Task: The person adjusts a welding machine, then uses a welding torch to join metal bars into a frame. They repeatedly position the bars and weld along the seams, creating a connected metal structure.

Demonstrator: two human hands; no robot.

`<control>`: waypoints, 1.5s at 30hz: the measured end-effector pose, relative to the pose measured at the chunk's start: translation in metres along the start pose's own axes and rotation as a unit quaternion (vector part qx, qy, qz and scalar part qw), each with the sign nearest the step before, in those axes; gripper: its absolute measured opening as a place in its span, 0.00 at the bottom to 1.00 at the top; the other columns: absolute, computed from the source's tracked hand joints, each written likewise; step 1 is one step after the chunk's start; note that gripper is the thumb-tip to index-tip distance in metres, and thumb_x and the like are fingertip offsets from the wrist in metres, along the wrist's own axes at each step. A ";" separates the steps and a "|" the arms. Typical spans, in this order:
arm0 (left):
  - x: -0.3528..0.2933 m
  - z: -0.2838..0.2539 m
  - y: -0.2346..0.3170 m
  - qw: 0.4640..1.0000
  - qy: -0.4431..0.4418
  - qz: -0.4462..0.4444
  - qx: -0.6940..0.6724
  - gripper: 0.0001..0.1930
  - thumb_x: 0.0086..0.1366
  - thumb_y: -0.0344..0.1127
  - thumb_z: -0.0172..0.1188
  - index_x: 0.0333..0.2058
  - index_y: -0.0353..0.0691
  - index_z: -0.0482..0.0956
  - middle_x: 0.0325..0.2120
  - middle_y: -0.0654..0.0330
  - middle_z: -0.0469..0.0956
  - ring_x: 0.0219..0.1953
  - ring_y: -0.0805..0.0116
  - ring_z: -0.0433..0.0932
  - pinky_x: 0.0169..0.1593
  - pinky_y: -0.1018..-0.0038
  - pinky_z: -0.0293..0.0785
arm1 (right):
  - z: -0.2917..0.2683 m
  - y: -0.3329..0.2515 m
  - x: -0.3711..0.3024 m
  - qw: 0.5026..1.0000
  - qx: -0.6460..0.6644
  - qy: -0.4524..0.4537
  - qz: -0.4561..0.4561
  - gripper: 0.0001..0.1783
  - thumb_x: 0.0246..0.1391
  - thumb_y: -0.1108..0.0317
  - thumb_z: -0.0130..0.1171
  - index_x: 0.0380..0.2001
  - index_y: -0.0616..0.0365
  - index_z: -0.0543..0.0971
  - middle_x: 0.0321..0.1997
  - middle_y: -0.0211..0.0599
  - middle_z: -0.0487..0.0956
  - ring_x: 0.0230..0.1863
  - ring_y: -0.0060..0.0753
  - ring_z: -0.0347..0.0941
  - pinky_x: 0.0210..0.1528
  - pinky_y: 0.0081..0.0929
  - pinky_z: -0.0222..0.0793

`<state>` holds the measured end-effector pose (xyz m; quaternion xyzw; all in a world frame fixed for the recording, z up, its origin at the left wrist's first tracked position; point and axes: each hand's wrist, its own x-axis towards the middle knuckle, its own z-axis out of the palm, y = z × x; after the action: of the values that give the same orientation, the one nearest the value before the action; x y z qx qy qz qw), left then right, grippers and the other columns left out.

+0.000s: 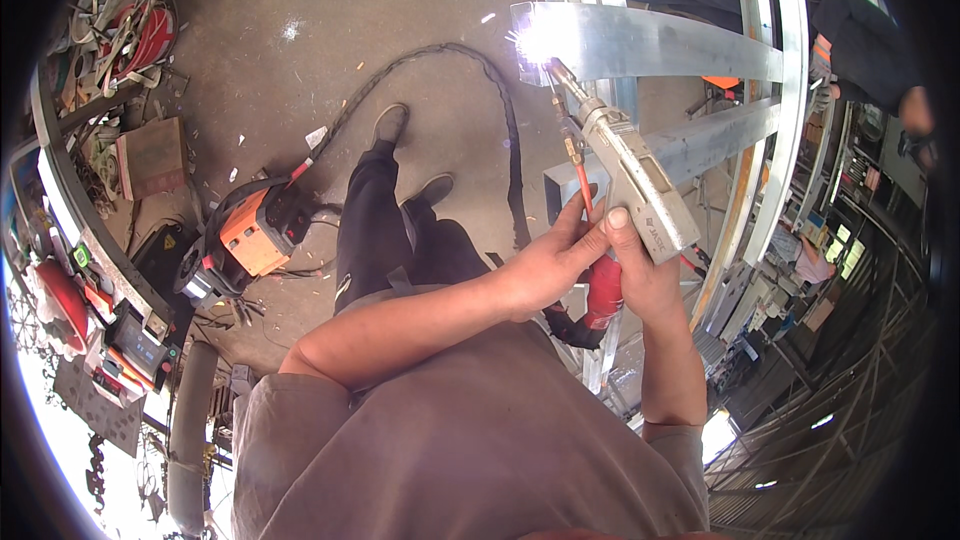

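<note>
My right hand [646, 280] is wrapped round the body of a grey welding gun [632, 170], its thumb lying along the side. My left hand [555, 265] is closed at the gun's near side, its fingers by the orange wire-feed tube [582, 180]; part of its grip is hidden. At the gun's tip a bright white arc with sparks glares on the end of a silver metal beam [680, 43]. That glare hides the exact contact. Below my hands hangs a red sleeve [604, 295] joined to a black cable.
A second metal beam [715, 140] runs below the first, both meeting long upright rails [790, 90] at right. A black hose [450, 48] loops over the floor. To the left are an orange-and-black machine [258, 232] and a cluttered bench. Another person's dark-clothed legs [855, 50] are at upper right.
</note>
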<state>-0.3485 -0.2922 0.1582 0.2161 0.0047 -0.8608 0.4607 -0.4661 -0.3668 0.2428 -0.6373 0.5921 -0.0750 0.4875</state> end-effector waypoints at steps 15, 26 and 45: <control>-0.006 0.002 -0.002 1.000 -0.001 -0.014 0.017 0.47 0.78 0.58 0.52 0.77 0.37 0.35 0.61 0.43 0.70 0.65 0.56 0.71 0.67 0.62 0.70 | -0.002 -0.001 -0.009 1.000 0.001 -0.007 0.026 0.25 0.70 0.55 0.62 0.57 0.66 0.77 0.52 0.42 0.81 0.53 0.33 0.78 0.53 0.34 0.75; -0.008 0.001 -0.006 0.999 -0.007 -0.019 0.030 0.48 0.79 0.57 0.51 0.77 0.35 0.32 0.64 0.41 0.68 0.67 0.55 0.69 0.68 0.62 0.68 | -0.004 0.007 -0.014 1.000 0.006 -0.008 0.026 0.25 0.70 0.57 0.63 0.59 0.66 0.77 0.52 0.42 0.81 0.53 0.33 0.79 0.54 0.34 0.75; -0.014 0.006 -0.007 0.999 -0.008 -0.042 0.013 0.46 0.80 0.55 0.49 0.76 0.33 0.31 0.68 0.39 0.63 0.71 0.53 0.64 0.72 0.60 0.64 | 0.000 0.008 -0.020 1.000 0.003 0.010 0.025 0.17 0.71 0.57 0.59 0.46 0.62 0.80 0.41 0.30 0.80 0.41 0.23 0.74 0.44 0.25 0.71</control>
<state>-0.3494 -0.2790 0.1675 0.2149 -0.0013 -0.8811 0.4213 -0.4775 -0.3483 0.2464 -0.6200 0.6128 -0.0708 0.4848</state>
